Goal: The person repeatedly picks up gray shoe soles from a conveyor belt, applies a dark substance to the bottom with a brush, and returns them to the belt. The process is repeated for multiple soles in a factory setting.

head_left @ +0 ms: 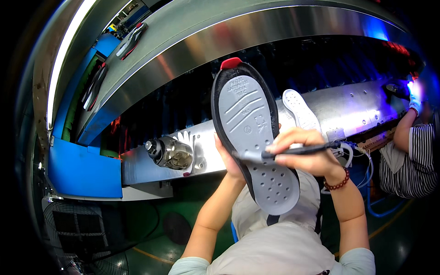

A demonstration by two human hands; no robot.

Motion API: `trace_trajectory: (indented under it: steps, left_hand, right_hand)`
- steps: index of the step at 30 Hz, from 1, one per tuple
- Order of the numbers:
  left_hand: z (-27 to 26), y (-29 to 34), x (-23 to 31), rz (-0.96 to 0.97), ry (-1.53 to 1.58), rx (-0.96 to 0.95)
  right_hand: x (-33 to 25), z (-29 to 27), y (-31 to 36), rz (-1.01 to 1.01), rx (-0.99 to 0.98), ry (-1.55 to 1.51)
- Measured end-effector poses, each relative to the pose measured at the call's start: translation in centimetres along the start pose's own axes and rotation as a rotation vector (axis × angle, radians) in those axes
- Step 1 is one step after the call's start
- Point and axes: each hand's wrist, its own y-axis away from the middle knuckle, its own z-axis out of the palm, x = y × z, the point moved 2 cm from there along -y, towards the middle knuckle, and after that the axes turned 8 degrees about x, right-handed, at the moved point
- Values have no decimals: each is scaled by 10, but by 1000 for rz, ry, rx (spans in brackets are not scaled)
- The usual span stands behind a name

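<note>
Right of the bottle point(176, 155), holds up a shoe sole point(245, 123) with the left hand point(230, 160) closed on its edge, fingertips hidden; clamps a brush point(298, 151) in the fingers of the right hand point(316, 161). Seems light, bendy; best gripped by the black rim point(216, 107).

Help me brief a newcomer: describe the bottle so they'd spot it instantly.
Find the long metal ledge. On it, to the left of the held grey sole with the black rim, is a bottle. Its see-through body and black cap set it apart from the white glove beside it.
</note>
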Motion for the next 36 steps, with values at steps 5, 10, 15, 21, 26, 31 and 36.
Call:
trace_trajectory:
  steps: [5,10,15,21,26,31,36]
  left_hand:
    - [4,-9,14,41,103,-219]
    - [7,-16,24,159,176,-164]
    - [0,-19,35,156,233,-282]
    - [1,-21,46,182,213,-287]
    - [2,-21,45,231,115,-231]
    - [7,-18,49,154,168,-273]
    - [11,-20,48,230,5,16]
  right_hand:
    - [-7,-2,11,80,-145,-272]
    - [-9,-2,13,-104,-143,90]
    - [-8,-8,20,96,-72,-285]
    - [-13,-10,23,-86,-314,-38]
    - [6,-19,28,133,-47,-53]
    - [8,-22,28,26,-263,-326]
    - [17,-22,34,282,-7,-435]
